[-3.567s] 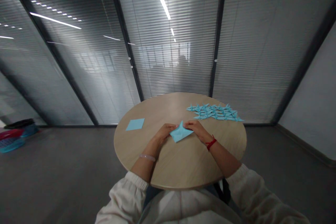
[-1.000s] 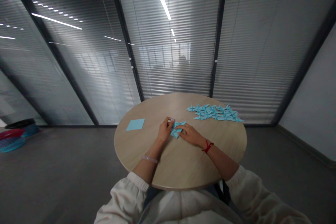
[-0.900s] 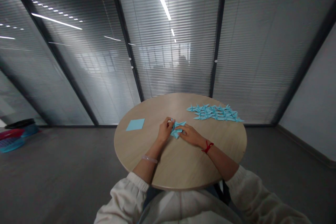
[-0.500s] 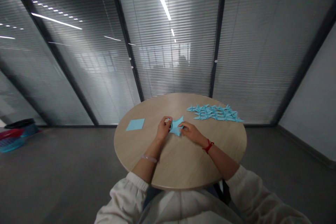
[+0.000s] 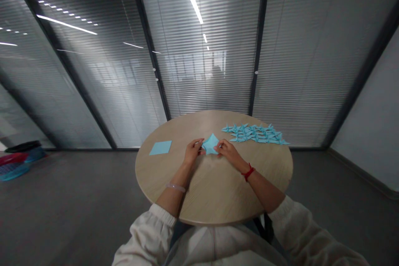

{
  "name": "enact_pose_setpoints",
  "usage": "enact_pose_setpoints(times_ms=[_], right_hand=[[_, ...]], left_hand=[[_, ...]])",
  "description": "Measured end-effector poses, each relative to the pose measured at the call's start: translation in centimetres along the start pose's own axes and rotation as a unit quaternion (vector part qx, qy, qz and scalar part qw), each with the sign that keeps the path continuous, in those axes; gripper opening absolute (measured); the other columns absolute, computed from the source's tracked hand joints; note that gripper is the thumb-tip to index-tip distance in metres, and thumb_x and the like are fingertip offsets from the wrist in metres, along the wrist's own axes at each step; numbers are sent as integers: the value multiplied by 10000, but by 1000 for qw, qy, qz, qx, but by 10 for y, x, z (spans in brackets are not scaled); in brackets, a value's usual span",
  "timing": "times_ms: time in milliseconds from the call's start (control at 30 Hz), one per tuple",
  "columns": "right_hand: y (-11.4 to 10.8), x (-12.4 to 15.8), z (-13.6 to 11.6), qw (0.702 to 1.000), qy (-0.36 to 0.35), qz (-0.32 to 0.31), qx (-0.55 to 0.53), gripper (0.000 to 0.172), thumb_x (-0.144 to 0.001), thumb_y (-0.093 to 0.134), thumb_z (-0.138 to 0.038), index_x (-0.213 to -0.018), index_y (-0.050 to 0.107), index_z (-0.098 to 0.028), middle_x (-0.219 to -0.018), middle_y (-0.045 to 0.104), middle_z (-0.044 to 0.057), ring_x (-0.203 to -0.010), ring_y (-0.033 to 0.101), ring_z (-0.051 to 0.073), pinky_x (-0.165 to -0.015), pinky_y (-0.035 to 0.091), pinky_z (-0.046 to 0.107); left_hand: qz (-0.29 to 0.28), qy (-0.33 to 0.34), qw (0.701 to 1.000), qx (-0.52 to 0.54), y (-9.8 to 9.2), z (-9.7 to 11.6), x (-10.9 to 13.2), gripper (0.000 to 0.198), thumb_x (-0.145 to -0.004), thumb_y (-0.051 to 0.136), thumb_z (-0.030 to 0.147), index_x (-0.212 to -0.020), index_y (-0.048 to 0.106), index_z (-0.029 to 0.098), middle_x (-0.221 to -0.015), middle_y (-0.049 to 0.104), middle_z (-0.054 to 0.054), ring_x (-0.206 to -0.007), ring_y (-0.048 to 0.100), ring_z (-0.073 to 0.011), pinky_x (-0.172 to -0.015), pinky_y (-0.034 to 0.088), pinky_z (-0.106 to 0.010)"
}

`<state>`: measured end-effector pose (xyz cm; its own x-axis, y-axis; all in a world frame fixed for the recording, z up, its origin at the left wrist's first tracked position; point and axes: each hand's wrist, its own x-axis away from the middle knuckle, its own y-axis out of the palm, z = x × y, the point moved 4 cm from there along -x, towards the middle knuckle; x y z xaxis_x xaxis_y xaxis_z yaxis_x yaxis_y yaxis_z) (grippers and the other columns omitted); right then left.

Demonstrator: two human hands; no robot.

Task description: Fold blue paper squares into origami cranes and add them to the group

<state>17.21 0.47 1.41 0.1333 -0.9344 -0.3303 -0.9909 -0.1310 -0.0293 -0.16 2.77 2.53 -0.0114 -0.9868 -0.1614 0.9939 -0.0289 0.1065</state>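
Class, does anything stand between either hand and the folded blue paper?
Nothing visible does: the left hand and right hand hold the folded blue paper at opposite sides. The flat blue sheet lies apart on the left, and the folded figures lie farther back on the right.

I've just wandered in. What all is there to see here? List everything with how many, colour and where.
folded paper: one, light blue, between the hands
flat paper: one sheet showing, light blue, table's left side
pointed paper figures: many, overlapping, light blue, table's far right
table: one, pale wood colour, centre
baskets or bins: two, blue with red or black tops, floor at far left
blinds: several panels, grey, behind table
frame posts: several, dark, between panels
wall: one, pale grey, right
floor: one, grey, around table
sleeves: two, off-white, bottom
bracelet: one, pale, left wrist
cord: one, red, right wrist
left hand: one, bare, at folded paper's left
right hand: one, bare, at its right
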Motion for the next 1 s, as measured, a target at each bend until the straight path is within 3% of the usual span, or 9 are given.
enact_pose_setpoints(times_ms=[167,267,433,567,667,800,1000], right_hand=[[-17,-4,9,994,-37,74,74,317,-745,583,-313,-1037,496,-226,-831,595,-5,-679,579,146,-610,519,290],[-27,-4,11,982,-55,128,128,390,-763,545,-252,-1145,470,-232,-866,621,14,-710,598,156,-650,508,297],[-34,-7,16,975,-59,167,136,333,-755,572,-297,-1072,515,-210,-876,642,35,-763,617,179,-693,505,320],[-30,-10,17,981,-58,152,102,256,-727,609,-344,-925,552,-191,-876,657,56,-806,627,194,-725,506,330],[-22,-8,14,991,-52,99,66,254,-722,614,-372,-884,559,-184,-864,665,57,-796,636,198,-710,507,326],[-10,-1,4,997,-63,19,41,322,-746,605,-372,-1011,553,-196,-955,676,64,-835,644,192,-687,505,299],[-11,-1,4,994,-67,31,80,349,-734,633,-352,-1036,555,-196,-938,671,49,-829,640,181,-689,506,292]], left_hand=[[-49,-37,998,33,5,-5,2,343,-647,751,287,-916,677,88,-786,640,-67,-673,591,-120,-643,549,-265],[-102,-71,991,46,10,-8,5,395,-605,788,202,-962,659,92,-831,672,-89,-740,632,-156,-671,559,-289],[-194,-119,974,19,19,-10,16,482,-546,820,175,-992,647,111,-740,668,-41,-643,619,-130,-642,549,-286],[-229,-119,966,18,24,-6,21,294,-572,757,93,-851,664,96,-703,648,-24,-639,600,-104,-651,527,-232],[-184,-136,972,56,22,-4,18,191,-664,658,74,-853,669,98,-734,659,-42,-656,606,-101,-657,524,-207],[-142,-181,967,110,21,-6,17,141,-817,568,186,-891,658,107,-741,655,-55,-600,592,-99,-579,528,-200],[-207,-196,954,90,28,-7,25,240,-811,646,326,-771,632,89,-692,639,-67,-602,599,-115,-618,552,-227]])
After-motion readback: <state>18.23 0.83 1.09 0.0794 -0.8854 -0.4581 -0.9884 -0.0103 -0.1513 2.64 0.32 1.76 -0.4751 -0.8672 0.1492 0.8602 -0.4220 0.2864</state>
